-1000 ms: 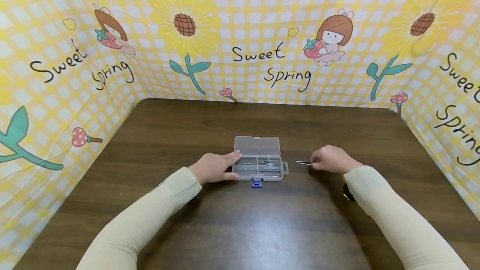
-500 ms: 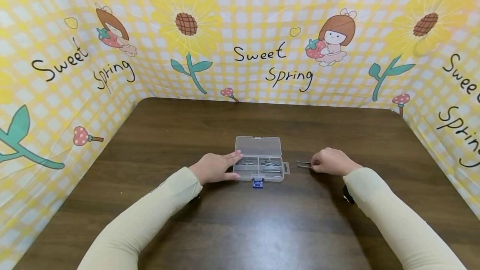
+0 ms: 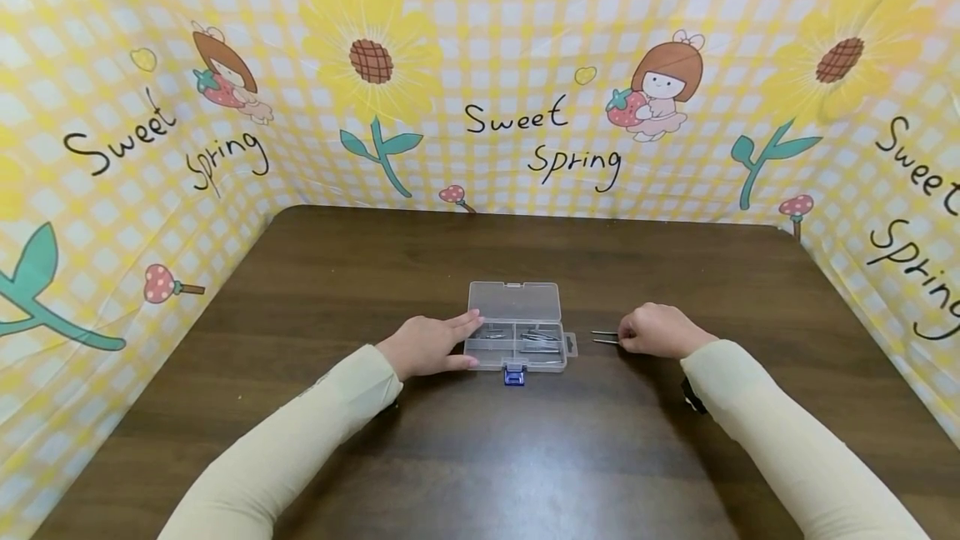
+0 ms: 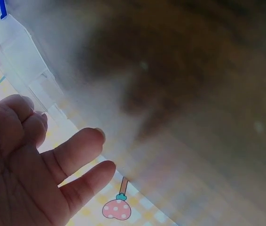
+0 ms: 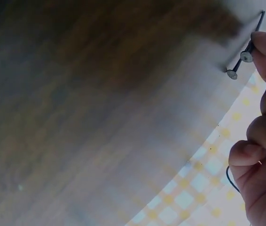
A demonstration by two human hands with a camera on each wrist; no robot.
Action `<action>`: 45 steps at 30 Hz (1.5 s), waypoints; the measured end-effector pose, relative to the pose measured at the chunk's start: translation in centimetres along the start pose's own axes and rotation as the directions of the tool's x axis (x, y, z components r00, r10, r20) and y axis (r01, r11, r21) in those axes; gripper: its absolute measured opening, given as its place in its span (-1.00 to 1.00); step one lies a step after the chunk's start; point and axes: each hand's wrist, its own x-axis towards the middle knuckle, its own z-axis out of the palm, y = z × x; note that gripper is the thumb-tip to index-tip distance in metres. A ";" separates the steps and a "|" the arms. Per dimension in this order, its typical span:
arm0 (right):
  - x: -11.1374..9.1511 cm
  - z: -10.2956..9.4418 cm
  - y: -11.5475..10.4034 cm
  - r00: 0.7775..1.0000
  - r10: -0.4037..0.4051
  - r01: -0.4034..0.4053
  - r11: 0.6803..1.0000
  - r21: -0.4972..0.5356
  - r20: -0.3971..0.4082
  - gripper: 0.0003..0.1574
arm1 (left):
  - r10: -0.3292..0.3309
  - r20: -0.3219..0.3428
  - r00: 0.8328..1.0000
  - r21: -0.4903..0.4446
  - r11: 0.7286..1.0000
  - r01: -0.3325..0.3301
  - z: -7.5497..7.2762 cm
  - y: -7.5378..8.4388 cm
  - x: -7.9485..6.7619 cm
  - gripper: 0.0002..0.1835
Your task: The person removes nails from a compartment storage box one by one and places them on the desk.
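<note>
Left hand (image 3: 426, 347): fingers mostly straight, spread, touching the left side of the clear box (image 3: 491, 356), not curled round it. Box sits mid-table, lid (image 3: 514, 302) up at the far side, blue latch (image 3: 514, 377) hanging at the near side. Thin metal pieces (image 3: 540, 337) lie in its compartments. Right hand (image 3: 660, 330), right of the box and apart from it: my thumb and finger pinch at two nails (image 5: 246, 57), other fingers curled. Can't tell if both are gripped. Nails point toward the box in the head view.
</note>
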 end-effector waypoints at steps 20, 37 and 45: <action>0.2 -0.3 0.1 0.999 0.021 -0.021 1.000 -0.016 0.033 -0.87 | 0.008 -0.012 1.000 0.017 1.000 -0.008 -0.1 -0.1 0.1 -0.23; 0.9 -1.2 -0.8 1.000 0.021 -0.021 0.999 0.027 0.010 -0.87 | -0.004 0.016 1.000 0.019 1.000 0.004 0.0 -0.1 0.2 -0.22; 1.3 -1.5 -1.6 1.000 0.005 -0.007 0.997 0.073 0.025 -0.81 | -0.016 0.040 0.999 0.018 1.000 0.015 -0.5 0.2 0.2 -0.23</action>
